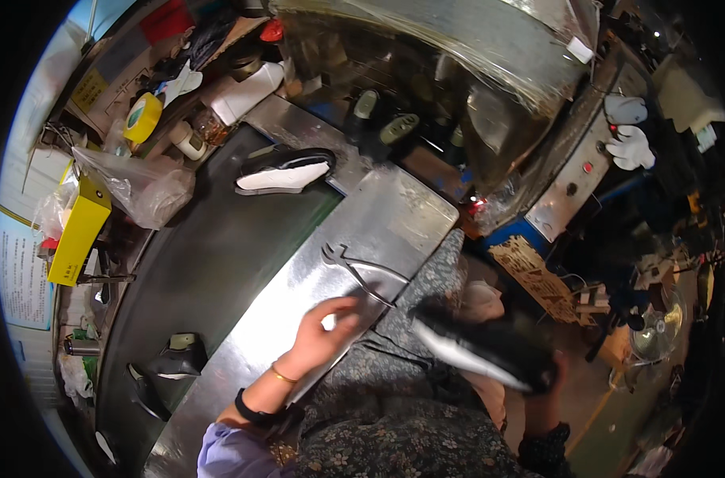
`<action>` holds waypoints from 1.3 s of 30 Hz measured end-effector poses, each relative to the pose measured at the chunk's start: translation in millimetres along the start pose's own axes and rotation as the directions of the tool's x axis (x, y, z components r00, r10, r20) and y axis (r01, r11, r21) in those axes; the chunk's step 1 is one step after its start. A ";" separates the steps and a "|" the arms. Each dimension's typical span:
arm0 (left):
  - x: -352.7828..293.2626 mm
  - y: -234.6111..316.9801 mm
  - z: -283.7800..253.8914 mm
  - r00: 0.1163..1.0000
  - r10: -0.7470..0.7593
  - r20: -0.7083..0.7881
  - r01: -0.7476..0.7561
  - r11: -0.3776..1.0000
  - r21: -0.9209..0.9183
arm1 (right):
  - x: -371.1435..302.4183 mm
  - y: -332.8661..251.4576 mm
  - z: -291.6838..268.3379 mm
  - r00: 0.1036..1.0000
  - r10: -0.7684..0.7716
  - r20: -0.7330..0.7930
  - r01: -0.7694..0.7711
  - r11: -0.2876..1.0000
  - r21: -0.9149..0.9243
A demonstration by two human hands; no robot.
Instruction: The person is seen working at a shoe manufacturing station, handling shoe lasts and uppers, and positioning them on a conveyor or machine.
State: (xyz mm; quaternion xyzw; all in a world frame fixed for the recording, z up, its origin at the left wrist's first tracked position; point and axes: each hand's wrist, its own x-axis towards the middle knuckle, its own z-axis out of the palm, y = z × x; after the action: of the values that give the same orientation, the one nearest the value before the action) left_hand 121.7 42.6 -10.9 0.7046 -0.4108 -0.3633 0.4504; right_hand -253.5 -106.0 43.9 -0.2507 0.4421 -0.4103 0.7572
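My right hand [547, 382] grips one end of a black shoe [490, 346] with a white sole, held tilted and blurred over my lap at the right. Over the near edge of the steel worktop [291, 275], my left hand [322, 334] is bent with thumb and fingers apart, nothing visible in it. Just beyond its fingertips lies a metal hand tool [354, 271] with two long curved handles, resembling pincers. Another black shoe [287, 171], its white side showing, rests on the dark conveyor belt [219, 263] at the far end.
Several more dark shoes [181, 357] sit on the belt's near left part. Beyond it are a yellow box [80, 227], a plastic bag [159, 191] and a yellow tape roll [142, 118]. A machine [426, 48] draped in clear film stands ahead; white gloves [631, 147] hang right.
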 end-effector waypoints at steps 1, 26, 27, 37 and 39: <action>-2.8 -13.0 -14.3 0.989 -0.081 -0.121 0.054 0.976 -0.213 | 28.9 -1.7 5.2 0.966 -0.006 0.260 -0.028 0.992 0.127; 201.1 32.5 -137.6 0.900 0.435 -0.004 -0.232 0.487 0.842 | 85.8 58.3 -69.6 0.961 -0.211 0.177 0.254 0.432 -0.865; 176.8 41.4 -147.8 0.828 0.541 -0.149 -0.189 0.519 0.834 | 69.3 63.0 -80.0 0.974 -0.198 0.109 0.182 0.406 -0.896; -31.6 129.8 -21.0 0.916 -0.032 -0.400 -0.387 0.191 -0.902 | 58.4 36.4 125.5 0.598 -0.482 0.640 0.727 0.663 -0.180; -71.6 119.5 6.5 0.977 0.121 -0.178 -0.212 0.412 -0.886 | 43.4 18.8 126.9 0.831 -0.380 0.407 0.361 0.924 0.125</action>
State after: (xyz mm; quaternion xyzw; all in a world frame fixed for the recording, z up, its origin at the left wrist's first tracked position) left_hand 57.4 74.7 108.6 0.3259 -0.2017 -0.4490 0.8071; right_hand -123.0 -130.3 71.2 -0.3982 0.2011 -0.4942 0.7461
